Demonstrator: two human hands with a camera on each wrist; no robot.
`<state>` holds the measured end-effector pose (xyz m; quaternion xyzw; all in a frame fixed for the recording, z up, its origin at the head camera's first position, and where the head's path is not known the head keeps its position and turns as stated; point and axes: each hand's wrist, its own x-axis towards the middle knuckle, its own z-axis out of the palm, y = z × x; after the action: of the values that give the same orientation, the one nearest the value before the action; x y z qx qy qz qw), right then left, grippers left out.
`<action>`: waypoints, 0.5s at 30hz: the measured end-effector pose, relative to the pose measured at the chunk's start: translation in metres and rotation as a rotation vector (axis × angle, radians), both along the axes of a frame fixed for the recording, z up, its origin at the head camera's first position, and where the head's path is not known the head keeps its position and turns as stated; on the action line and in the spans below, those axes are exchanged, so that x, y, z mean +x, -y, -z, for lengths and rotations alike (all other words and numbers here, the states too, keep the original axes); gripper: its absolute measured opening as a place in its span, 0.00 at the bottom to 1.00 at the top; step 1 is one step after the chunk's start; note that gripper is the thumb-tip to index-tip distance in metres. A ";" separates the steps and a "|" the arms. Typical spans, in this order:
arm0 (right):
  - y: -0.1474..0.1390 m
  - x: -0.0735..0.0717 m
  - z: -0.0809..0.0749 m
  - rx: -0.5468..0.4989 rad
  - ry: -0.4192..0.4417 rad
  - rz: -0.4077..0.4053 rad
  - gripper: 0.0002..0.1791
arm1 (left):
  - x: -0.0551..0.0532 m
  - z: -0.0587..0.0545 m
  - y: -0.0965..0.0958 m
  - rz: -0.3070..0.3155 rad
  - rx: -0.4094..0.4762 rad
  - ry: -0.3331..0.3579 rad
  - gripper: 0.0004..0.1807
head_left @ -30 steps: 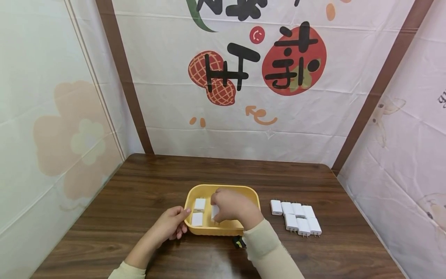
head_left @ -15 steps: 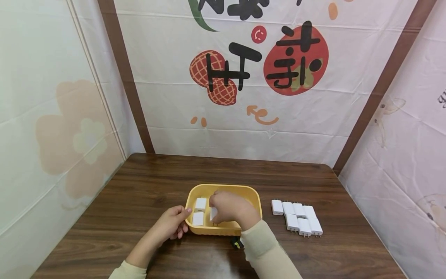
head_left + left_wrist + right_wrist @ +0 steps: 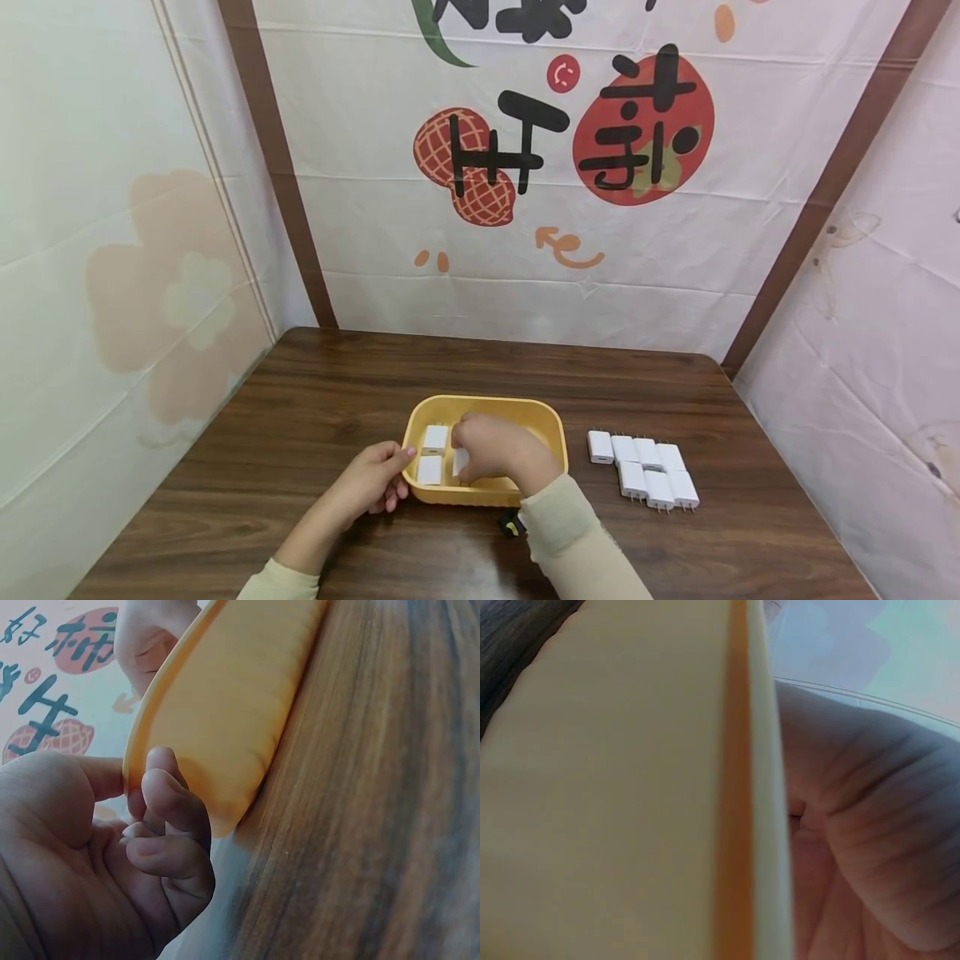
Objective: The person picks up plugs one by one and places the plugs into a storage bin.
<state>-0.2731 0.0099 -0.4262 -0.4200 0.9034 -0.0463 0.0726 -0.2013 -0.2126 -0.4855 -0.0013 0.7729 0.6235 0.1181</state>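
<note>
Left hand (image 3: pixel 372 482) pinches yellow tray (image 3: pixel 472 497) at its left rim. Right hand (image 3: pixel 495 450), inside tray, pinches 1 white charger (image 3: pixel 460 461), just right of 2 others (image 3: pixel 435 439); 7 more chargers (image 3: pixel 649 454) lie right of tray.

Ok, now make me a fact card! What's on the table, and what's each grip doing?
Table: dark, wood-grain top
Container: shallow yellow tray
Left grip: pinches the tray's rim at its left end
Right grip: holds a white charger plug inside the tray, partly hidden by the fingers
Also in tray: two white charger plugs, one in front of the other, left end
Right of tray: seven more plugs, close together
Mystery item: small black thing near the tray's front; can't tell what
Backdrop: white, printed with a peanut
</note>
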 end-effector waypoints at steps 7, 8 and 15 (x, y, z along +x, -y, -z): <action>0.001 0.004 0.004 0.013 0.012 -0.003 0.11 | 0.001 0.001 -0.001 -0.015 0.000 0.003 0.22; 0.001 0.004 0.004 0.014 0.014 -0.002 0.10 | 0.001 0.001 -0.001 -0.014 0.003 0.005 0.22; 0.006 0.006 0.010 0.018 -0.001 -0.023 0.08 | 0.001 0.000 -0.002 -0.011 0.012 0.004 0.21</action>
<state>-0.2674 0.0040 -0.4362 -0.4296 0.8990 -0.0371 0.0764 -0.2006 -0.2111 -0.4859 -0.0064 0.7687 0.6289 0.1162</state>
